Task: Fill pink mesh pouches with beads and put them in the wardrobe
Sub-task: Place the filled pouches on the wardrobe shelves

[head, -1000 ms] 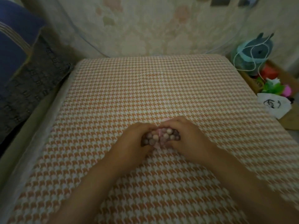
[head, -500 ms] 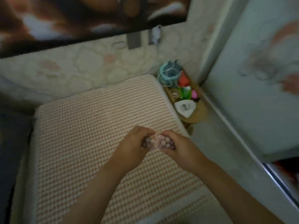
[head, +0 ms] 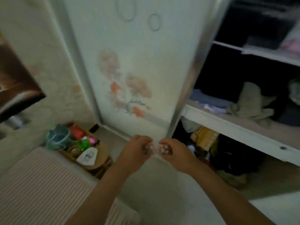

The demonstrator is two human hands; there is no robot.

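My right hand (head: pixel 174 154) is closed around a pink mesh pouch (head: pixel 164 149) full of round beige and brown beads. My left hand (head: pixel 134 151) is closed on a smaller dark bunch of beads (head: pixel 146 147) at its fingertips; a thin pale strand runs between the two hands. Both hands hover over the floor, in front of the lower edge of the wardrobe's sliding door (head: pixel 138 65). The wardrobe (head: pixel 243 127) stands open on the right, with white shelves holding folded clothes.
A patterned mattress (head: pixel 40 184) lies at the lower left. Beside it a round wooden stool (head: pixel 100 159) carries a teal plush toy (head: pixel 56 138), a red item, green and pink pieces and a white mask. Dark clothes fill the wardrobe's bottom shelf (head: pixel 227 156).
The view has swung right from the mattress to the open wardrobe. My hands left the mattress, carrying the beads through the air, and have drawn slightly apart.
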